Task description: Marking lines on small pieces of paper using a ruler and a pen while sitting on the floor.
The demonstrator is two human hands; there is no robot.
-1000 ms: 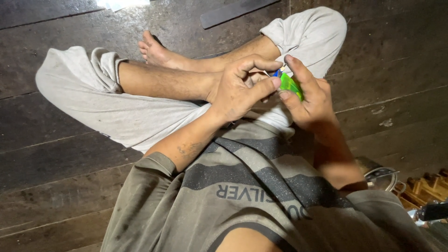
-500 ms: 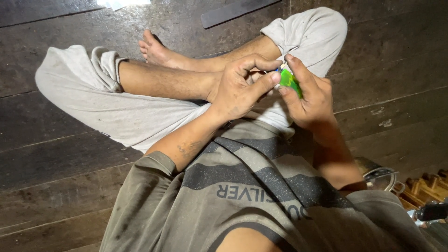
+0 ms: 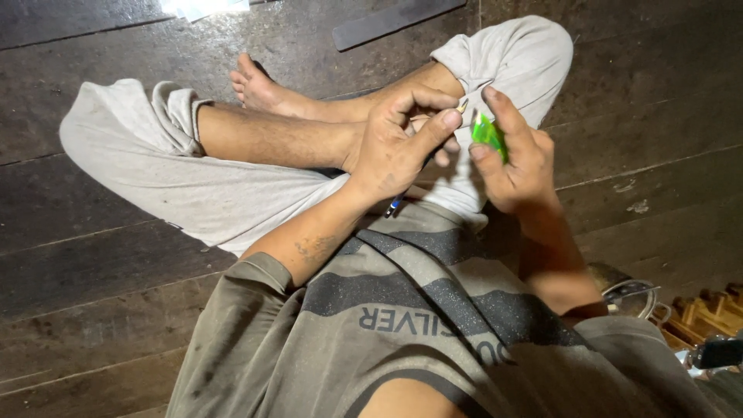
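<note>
I sit cross-legged on a dark plank floor. My left hand [image 3: 395, 147] pinches a thin pen-like stick [image 3: 462, 105]; its pale tip shows above my thumb and a blue end [image 3: 395, 206] pokes out below my palm. My right hand [image 3: 517, 164] grips a small bright green lighter [image 3: 487, 136] between thumb and fingers, just right of the stick's tip. Both hands hover over my crossed legs in light grey trousers [image 3: 193, 193].
A flat dark strip [image 3: 395, 23] lies on the floor planks [image 3: 93, 286] at the top. A round metal pot [image 3: 631, 298] and small wooden pieces [image 3: 708, 313] sit at the lower right. My bare foot [image 3: 259, 89] rests at the upper middle.
The green lighter has drawn slightly away from my left thumb, opening a small gap. Both hands otherwise stay in place.
</note>
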